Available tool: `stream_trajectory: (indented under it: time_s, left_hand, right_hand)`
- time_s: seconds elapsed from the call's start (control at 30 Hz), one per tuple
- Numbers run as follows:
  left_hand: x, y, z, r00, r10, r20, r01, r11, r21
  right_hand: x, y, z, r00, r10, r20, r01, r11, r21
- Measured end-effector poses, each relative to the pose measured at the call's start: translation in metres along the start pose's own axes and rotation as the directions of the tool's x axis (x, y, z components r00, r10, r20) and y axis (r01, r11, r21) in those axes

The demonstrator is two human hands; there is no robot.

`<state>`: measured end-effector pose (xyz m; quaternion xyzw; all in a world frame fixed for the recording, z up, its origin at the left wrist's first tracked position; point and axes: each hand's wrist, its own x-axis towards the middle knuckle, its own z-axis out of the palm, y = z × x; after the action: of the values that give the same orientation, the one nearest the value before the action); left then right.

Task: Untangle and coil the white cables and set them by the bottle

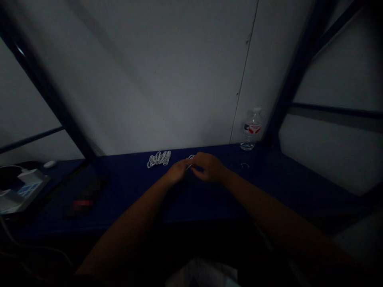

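A small white loop (190, 158) sits on the blue worktop (134, 187), left of the water bottle (251, 129) and nearer the person. The left hand (178, 171) and right hand (209, 167) meet over it, fingers curled and pinched on it. Farther left of the bottle lies a bundle of white loops (159, 158), a small ring (244, 165) lies just in front of the bottle, and far to its left stands a pale device (18, 189).
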<state>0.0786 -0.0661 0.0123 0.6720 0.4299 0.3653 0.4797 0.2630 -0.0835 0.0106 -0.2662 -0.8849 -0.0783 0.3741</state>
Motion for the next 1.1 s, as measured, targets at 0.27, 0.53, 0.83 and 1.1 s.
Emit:
stream_trajectory:
  time_s: [0.27,0.53,0.83,1.1]
  left_hand:
    - [-0.001,-0.002,-0.004,0.953,0.285,0.103,-0.303,0.876,0.376]
    - [-0.005,-0.002,-0.004,0.905,0.358,0.229,-0.425,0.783,0.454]
    - [-0.005,0.000,-0.005,0.942,0.296,0.161,-0.324,0.927,0.190]
    - [0.004,-0.011,-0.008,0.956,0.199,0.217,-0.181,0.979,-0.096]
  right_hand:
    - [0.000,0.013,-0.010,0.988,0.142,-0.057,-0.131,0.976,0.174]
    - [-0.005,0.020,-0.006,0.991,0.124,0.057,-0.135,0.948,0.287]
    - [-0.008,0.022,-0.002,0.954,0.283,0.095,-0.289,0.796,0.532]
    - [-0.005,0.027,0.012,0.924,0.344,0.168,-0.338,0.526,0.780]
